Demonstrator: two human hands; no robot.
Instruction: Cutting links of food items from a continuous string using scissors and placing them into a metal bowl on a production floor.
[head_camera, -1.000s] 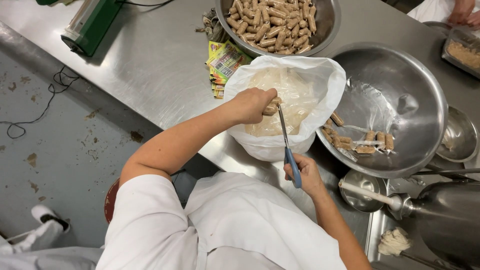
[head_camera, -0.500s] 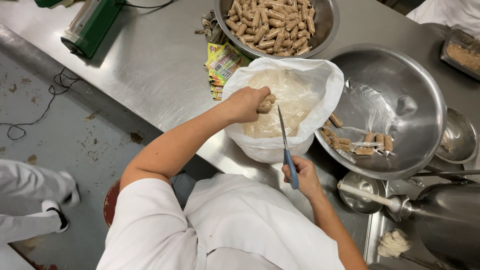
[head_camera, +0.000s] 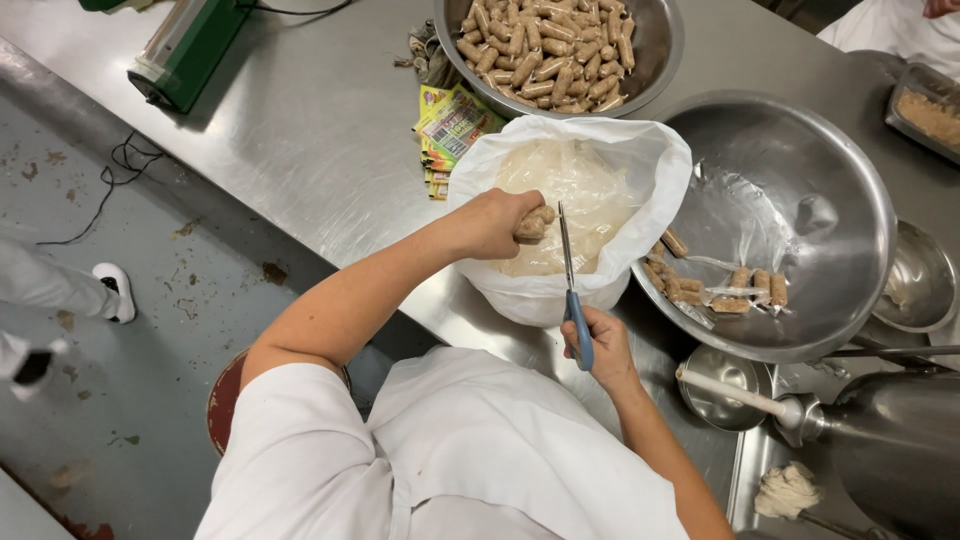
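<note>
Overhead, head view: left hand (head_camera: 497, 222) is reaching over the white lined bag (head_camera: 570, 205), fingers pinching a tan roll (head_camera: 535, 222). Right hand (head_camera: 598, 343), just below the bag, is gripping blue-handled scissors (head_camera: 571, 285) upright, blades beside the roll.

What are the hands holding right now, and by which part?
Left hand grips a tan sausage-like piece by one end; right hand holds scissors by their blue handles.

Steel table (head_camera: 300, 150): bowls (head_camera: 790, 170), bagged tub (head_camera: 560, 290), green machine (head_camera: 185, 45), packets (head_camera: 450, 125)
</note>
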